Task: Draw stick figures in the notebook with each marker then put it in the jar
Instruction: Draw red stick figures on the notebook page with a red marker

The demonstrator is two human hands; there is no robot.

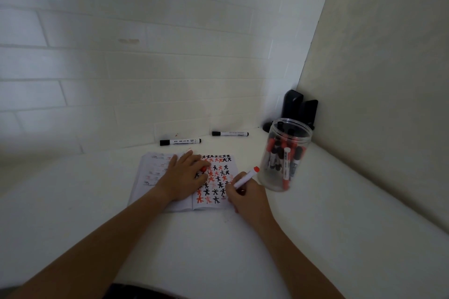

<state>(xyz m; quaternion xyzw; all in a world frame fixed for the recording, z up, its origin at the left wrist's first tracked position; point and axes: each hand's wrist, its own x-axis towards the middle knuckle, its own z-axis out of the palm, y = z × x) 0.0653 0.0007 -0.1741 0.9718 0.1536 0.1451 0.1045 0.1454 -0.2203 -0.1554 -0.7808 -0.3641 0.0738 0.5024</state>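
An open notebook (150,177) lies on the white table, its right page covered with several black and red stick figures. My right hand (247,198) grips a red marker (245,177) with its tip down on the page's lower right; the red end points up and right. My left hand (187,175) lies flat across the notebook's middle, and a small red cap (205,169) shows between its fingers. A clear plastic jar (284,155) holding several red and black markers stands just right of the notebook.
Two black-capped markers (180,141) (230,133) lie on the table behind the notebook, near the tiled wall. Black objects (300,108) stand in the corner behind the jar. A side wall rises close on the right.
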